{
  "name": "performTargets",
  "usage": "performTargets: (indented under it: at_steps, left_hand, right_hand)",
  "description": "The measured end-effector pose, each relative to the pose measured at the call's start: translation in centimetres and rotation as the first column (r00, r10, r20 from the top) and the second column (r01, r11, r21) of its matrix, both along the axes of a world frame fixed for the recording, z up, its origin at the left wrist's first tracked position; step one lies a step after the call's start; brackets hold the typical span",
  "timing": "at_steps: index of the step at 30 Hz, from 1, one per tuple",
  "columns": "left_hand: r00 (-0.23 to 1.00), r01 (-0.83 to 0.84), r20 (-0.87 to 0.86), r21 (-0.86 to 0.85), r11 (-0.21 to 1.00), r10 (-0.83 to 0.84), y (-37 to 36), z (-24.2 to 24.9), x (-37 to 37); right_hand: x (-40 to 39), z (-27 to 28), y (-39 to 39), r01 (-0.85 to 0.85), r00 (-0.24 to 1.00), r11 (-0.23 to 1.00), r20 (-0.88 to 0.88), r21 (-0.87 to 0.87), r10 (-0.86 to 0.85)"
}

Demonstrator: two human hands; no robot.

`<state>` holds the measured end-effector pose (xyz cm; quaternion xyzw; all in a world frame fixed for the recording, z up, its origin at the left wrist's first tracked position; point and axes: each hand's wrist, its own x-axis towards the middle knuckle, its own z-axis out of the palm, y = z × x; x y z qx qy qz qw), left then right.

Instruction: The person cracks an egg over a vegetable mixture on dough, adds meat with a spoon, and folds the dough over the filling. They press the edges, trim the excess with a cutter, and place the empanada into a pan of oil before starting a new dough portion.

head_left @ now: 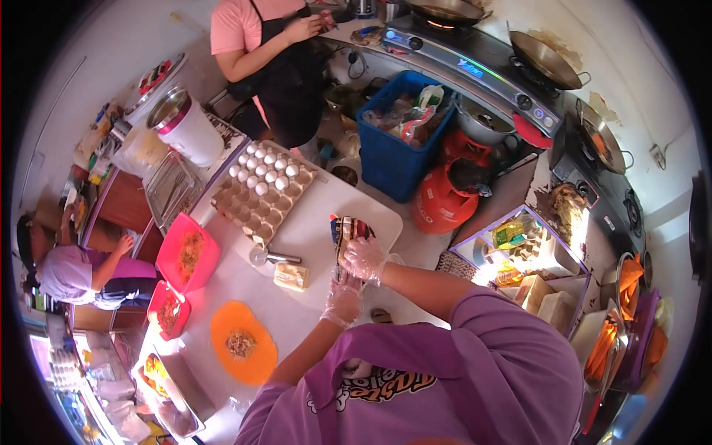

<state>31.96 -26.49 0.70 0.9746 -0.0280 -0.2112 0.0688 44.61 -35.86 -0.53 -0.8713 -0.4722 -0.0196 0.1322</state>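
Observation:
Both my hands wear clear plastic gloves. A dark printed packet [345,226] with red and pale markings lies at the table's front edge. My right hand [364,259] is closed over its near part. My left hand [343,302] is closed at the packet's lower end, with its fingers partly hidden. To the left of them sits a pale yellow block [291,277], apparently in a wrapper. Just behind it a metal tool with a round end [276,257] rests on the table. An orange round sheet [226,322] bears a small heap of shredded filling [240,343].
A cardboard egg tray [241,207], partly filled, stands near the far edge. Pink tubs [210,256] of shredded food line the left. A blue bin [386,159], a red gas cylinder [437,204] and a stove [475,70] are beyond. Two other people work nearby.

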Motion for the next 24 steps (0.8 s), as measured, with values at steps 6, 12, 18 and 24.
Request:
performTargets:
  at_steps: [6, 12, 18, 24]
  left_hand:
    - [0.968, -0.195, -0.218, -0.331, 0.923, 0.126, 3.6, 1.0, -7.4]
    - [0.98, -0.143, 0.027, -0.585, 0.798, 0.196, 10.5, -11.3, -18.7]
    - [0.81, -0.317, -0.138, -0.921, 0.228, 0.57, 7.7, 1.9, -16.2]
    - [0.932, -0.109, 0.025, -0.933, 0.344, 0.362, 7.4, 3.3, -12.1]
  right_hand:
    - [-1.3, 0.2, 0.5, 0.079, 0.997, 0.991, 0.003, 0.106, -0.079]
    - [-1.6, -0.5, 0.7, 0.181, 0.977, 0.983, -0.104, -0.035, -0.184]
    - [-6.6, 2.3, 1.7, 0.318, 0.875, 0.927, -0.316, -0.197, -0.367]
    - [-7.1, -0.8, 4.8, 0.463, 0.688, 0.885, -0.647, 0.044, -0.328]
